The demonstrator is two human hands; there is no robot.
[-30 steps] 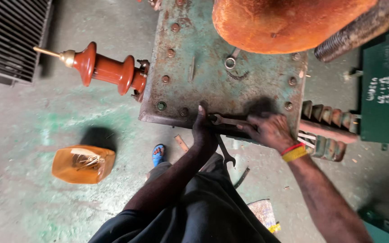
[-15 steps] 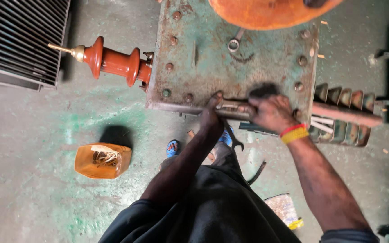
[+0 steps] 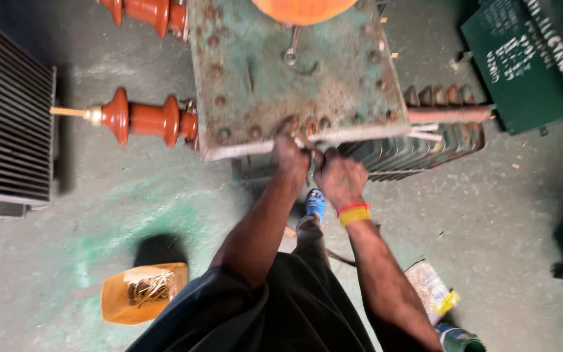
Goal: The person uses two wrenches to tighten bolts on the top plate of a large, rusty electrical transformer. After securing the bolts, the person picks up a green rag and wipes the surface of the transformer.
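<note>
My left hand (image 3: pixel 291 154) is closed at the near edge of a rusty green transformer lid (image 3: pixel 262 85), just below a row of bolts (image 3: pixel 307 124). My right hand (image 3: pixel 339 177), with a red and yellow wristband, is closed right beside it. A metal wrench (image 3: pixel 309 151) shows between the two hands at the lid's edge, and both grip it. Most of the wrench is hidden by my fingers.
A red-brown insulator (image 3: pixel 144 120) juts left from the lid; a loose spanner (image 3: pixel 291 49) lies on top. Cooling fins (image 3: pixel 418 153) sit to the right, a finned radiator (image 3: pixel 8 117) far left, a green cabinet (image 3: pixel 529 58) top right, an orange container (image 3: pixel 141 293) on the floor.
The view has shifted so the lid sits higher and closer. Both hands have drawn together at the lid's edge, and the wrench is now mostly covered by them.
</note>
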